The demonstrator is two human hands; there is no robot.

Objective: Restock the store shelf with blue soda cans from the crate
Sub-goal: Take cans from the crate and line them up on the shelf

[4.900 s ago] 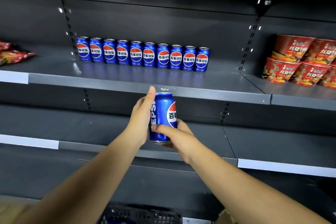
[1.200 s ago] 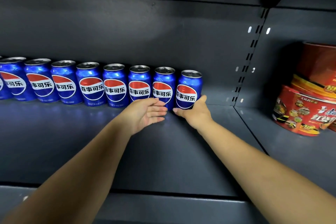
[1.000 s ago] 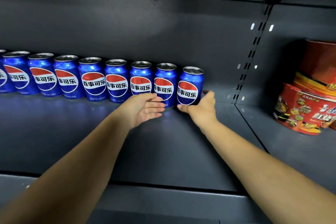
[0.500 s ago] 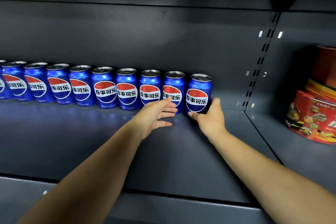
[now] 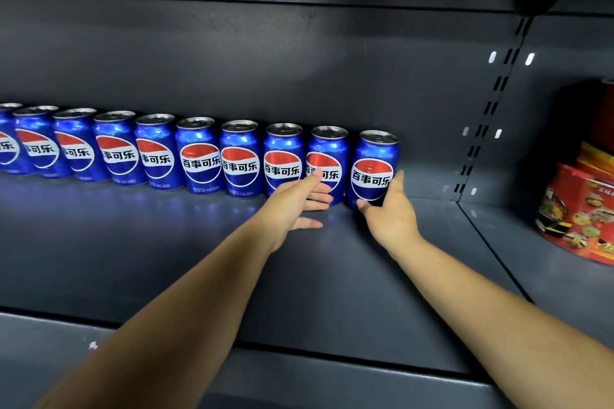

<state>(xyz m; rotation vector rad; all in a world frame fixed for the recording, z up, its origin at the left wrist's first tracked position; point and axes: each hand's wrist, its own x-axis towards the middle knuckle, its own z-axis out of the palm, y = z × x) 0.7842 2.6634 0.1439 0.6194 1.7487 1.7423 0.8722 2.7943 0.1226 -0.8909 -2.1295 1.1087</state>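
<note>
Head view: right hand [image 5: 390, 216] cups glossy cylindrical can [image 5: 372, 169].

Open shelf floor [image 5: 166, 259] in front of the row of cans [image 5: 199, 156], wide enough for both arms. More bare floor right of the end can [image 5: 373, 169], up to the slotted upright [image 5: 481, 129]. Beyond that, red noodle tubs [image 5: 578, 206] blocking the next bay. Back wall close behind the cans.
</note>
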